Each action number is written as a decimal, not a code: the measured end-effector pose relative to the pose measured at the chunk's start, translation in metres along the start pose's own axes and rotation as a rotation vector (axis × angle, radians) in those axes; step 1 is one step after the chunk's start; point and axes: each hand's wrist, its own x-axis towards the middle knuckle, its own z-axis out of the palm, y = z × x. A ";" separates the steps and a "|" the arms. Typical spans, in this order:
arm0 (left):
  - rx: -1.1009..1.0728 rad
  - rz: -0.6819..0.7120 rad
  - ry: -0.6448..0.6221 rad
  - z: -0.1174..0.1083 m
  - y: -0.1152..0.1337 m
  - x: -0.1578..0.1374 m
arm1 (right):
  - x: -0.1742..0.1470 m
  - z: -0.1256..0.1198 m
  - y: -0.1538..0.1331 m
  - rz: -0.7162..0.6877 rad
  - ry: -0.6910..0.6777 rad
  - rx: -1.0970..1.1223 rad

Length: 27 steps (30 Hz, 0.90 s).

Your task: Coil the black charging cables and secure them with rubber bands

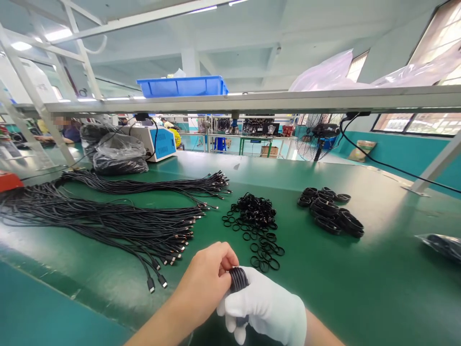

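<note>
A coiled black USB cable (238, 279) is gripped in my right hand (264, 302), which wears a white glove. My bare left hand (212, 271) has its fingers curled against the coil's left side, with the fingertips partly hidden. Just beyond my hands lies a heap of small black rubber rings (256, 211), some strewn toward me. To the left, long straight black USB cables (144, 226) are spread in a bundle with their plugs pointing right. Behind them runs a second bundle of cables (162, 185). Several coiled cables (329, 211) are piled on the right.
The green tabletop (306, 283) carries a plastic bag of dark items (120, 151) and a blue-and-white machine (158, 142) at the back left. Another clear bag (442, 244) lies at the right edge. Overhead, a shelf (259, 102) holds a blue bin (183, 87).
</note>
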 end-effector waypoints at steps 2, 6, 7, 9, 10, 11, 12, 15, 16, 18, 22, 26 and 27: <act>-0.006 0.004 0.013 0.004 0.000 0.000 | 0.001 0.001 0.000 -0.001 -0.002 -0.013; -0.025 0.005 -0.009 -0.002 0.004 0.002 | 0.002 0.002 -0.001 -0.011 0.035 -0.041; -0.035 0.011 -0.046 -0.006 0.004 0.004 | 0.001 0.000 -0.003 -0.017 0.063 -0.046; -0.062 0.020 -0.138 -0.016 0.003 0.014 | -0.004 -0.007 -0.011 -0.069 0.149 -0.009; -0.072 0.023 -0.166 -0.021 0.001 0.021 | -0.007 -0.013 -0.016 -0.129 0.216 0.047; -0.073 0.025 -0.174 -0.024 -0.002 0.028 | -0.011 -0.020 -0.022 -0.205 0.290 0.122; -0.063 0.028 -0.159 -0.024 -0.006 0.036 | -0.016 -0.028 -0.028 -0.294 0.372 0.209; 0.005 0.063 -0.104 -0.012 -0.017 0.057 | -0.025 -0.051 -0.040 -0.455 0.510 0.370; 0.026 0.077 -0.113 -0.004 -0.019 0.060 | -0.027 -0.056 -0.042 -0.468 0.519 0.385; 0.065 0.115 -0.146 0.014 -0.020 0.063 | -0.027 -0.063 -0.042 -0.467 0.531 0.386; 0.106 0.159 -0.195 0.043 -0.016 0.057 | -0.024 -0.063 -0.038 -0.446 0.549 0.338; 0.070 0.161 -0.194 0.052 -0.015 0.054 | -0.025 -0.058 -0.038 -0.449 0.506 0.288; 0.043 0.151 -0.183 0.051 -0.016 0.054 | -0.026 -0.057 -0.038 -0.449 0.499 0.279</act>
